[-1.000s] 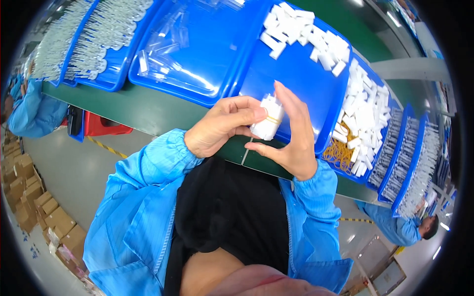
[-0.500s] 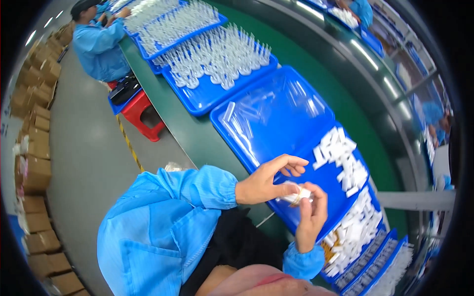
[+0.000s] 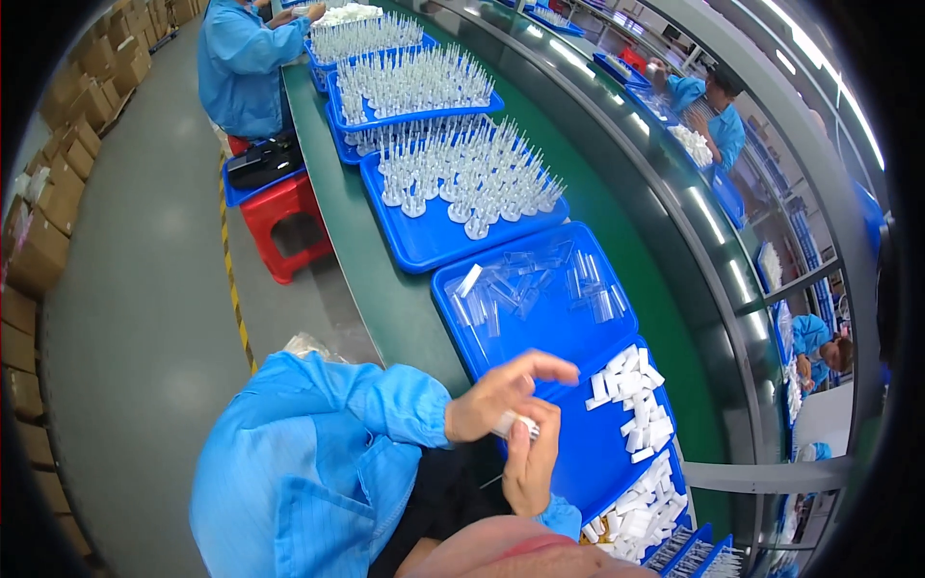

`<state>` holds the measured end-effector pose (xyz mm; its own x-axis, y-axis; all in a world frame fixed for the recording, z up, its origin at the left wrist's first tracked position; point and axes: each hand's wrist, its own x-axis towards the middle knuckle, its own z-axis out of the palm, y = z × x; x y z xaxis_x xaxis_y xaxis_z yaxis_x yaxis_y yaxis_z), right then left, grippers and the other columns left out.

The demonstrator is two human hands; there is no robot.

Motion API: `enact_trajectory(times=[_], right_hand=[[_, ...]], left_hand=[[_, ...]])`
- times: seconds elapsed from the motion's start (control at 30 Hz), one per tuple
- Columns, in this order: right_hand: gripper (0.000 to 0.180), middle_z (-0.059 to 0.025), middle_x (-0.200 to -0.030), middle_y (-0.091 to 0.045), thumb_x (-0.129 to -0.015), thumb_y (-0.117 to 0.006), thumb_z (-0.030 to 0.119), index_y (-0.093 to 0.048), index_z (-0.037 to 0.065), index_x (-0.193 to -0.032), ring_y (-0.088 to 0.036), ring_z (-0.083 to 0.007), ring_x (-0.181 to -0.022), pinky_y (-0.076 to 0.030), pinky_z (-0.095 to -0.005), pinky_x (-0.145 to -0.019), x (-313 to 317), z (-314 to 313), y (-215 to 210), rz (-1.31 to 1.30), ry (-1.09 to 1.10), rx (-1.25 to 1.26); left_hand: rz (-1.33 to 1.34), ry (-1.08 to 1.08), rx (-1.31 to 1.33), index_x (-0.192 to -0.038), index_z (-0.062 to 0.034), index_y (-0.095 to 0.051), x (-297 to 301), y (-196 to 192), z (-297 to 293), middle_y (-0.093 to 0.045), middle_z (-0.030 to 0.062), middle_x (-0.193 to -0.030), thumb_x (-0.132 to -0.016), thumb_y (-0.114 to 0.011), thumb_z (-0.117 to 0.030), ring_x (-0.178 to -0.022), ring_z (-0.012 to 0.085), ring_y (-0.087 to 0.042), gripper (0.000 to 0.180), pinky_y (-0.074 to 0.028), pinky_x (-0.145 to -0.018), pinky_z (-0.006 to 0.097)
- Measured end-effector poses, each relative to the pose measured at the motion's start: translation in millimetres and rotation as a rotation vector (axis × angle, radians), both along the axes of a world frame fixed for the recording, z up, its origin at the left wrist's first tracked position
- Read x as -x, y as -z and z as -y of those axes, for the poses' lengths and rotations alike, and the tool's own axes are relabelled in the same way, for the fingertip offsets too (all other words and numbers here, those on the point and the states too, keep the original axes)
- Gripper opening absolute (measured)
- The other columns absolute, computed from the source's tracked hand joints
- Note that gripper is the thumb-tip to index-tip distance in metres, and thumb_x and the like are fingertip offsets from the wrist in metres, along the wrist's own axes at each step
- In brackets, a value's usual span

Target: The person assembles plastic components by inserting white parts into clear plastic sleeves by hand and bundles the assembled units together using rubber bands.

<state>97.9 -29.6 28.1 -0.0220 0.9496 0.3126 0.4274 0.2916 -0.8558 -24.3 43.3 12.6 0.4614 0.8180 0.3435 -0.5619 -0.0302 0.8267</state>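
Observation:
Close in front of me, my right hand (image 3: 533, 460) pinches a small white bundle (image 3: 517, 424) between thumb and fingers. My left hand (image 3: 491, 397) is against the bundle's other side, its fingers stretched out over it and smeared by motion. The palm hides part of the bundle, so its exact kind is unclear. Both hands are over the near left edge of a blue tray (image 3: 588, 438) with loose white rectangular pieces (image 3: 631, 390) along its right side.
Clear plastic strips (image 3: 520, 284) lie in the blue tray beyond. Farther trays hold upright clear parts with round bases (image 3: 472, 183). More white pieces (image 3: 641, 511) are piled at near right. A red stool (image 3: 289, 226) stands left of the green table (image 3: 385, 299). A co-worker (image 3: 246, 72) sits at far left.
The view has shifted, showing more of the far line. Both hands have come closer together around the bundle, and my left fingers have straightened over it.

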Motion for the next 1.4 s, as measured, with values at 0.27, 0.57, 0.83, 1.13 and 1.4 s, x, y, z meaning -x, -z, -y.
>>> enact_trajectory(times=[0.27, 0.57, 0.83, 1.13, 1.4], right_hand=[[0.016, -0.0078, -0.08, -0.051, -0.081, -0.067, 0.018, -0.054, 0.009, -0.083, -0.059, -0.0239, -0.074, -0.052, -0.0348, -0.057, 33, -12, 25, 0.88, -0.187, -0.136], [0.019, -0.009, -0.092, -0.061, -0.081, -0.066, 0.015, -0.062, 0.009, -0.099, -0.065, -0.026, -0.085, -0.054, -0.0381, -0.066, 13, -20, -6, 0.568, -0.116, -0.064], [0.031, -0.0177, -0.113, -0.062, -0.093, -0.062, 0.022, -0.057, 0.003, -0.118, -0.062, -0.0349, -0.103, -0.049, -0.0402, -0.088, -230, -123, -13, 0.719, 0.673, -0.117], [0.053, -0.0143, -0.12, -0.064, -0.093, -0.053, 0.052, -0.058, 0.013, -0.128, -0.057, -0.0386, -0.112, -0.046, -0.0542, -0.09, -321, -140, 45, 1.125, 0.922, 0.343], [0.049, -0.0109, -0.138, -0.052, -0.09, -0.062, 0.04, -0.055, 0.016, -0.133, -0.049, -0.0312, -0.125, -0.04, -0.047, -0.101, -150, -207, 40, 0.871, 0.422, -0.18]], left_hand=[[-0.138, -0.498, -0.007, -0.125, 0.0021, -0.052, 47, 17, -20, -0.058, 0.0151, -0.125, -0.106, -0.032, -0.042, -0.121, 0.0231, -0.052, 0.052, -0.036, -0.108, 0.039], [-0.122, -0.416, 0.085, -0.124, 0.0003, -0.052, 53, 23, -29, -0.059, 0.0112, -0.12, -0.098, -0.055, -0.012, -0.114, 0.0189, -0.055, 0.029, -0.042, -0.101, 0.035], [-0.858, -0.78, -0.591, -0.132, -0.0001, -0.051, 79, 31, -81, -0.052, 0.0215, -0.132, -0.084, -0.068, -0.004, -0.123, 0.0369, -0.05, 0.051, -0.04, -0.105, 0.041], [-1.323, -0.314, -0.945, -0.141, -0.0021, -0.045, 42, 38, -111, -0.04, 0.024, -0.146, -0.086, -0.071, -0.034, -0.137, 0.0395, -0.037, 0.069, -0.028, -0.114, 0.05], [-1.119, -0.446, -1.031, -0.146, -0.009, -0.041, -30, 24, -173, -0.035, 0.0212, -0.151, -0.094, -0.062, -0.031, -0.139, 0.0381, -0.035, 0.06, -0.026, -0.115, 0.049]])
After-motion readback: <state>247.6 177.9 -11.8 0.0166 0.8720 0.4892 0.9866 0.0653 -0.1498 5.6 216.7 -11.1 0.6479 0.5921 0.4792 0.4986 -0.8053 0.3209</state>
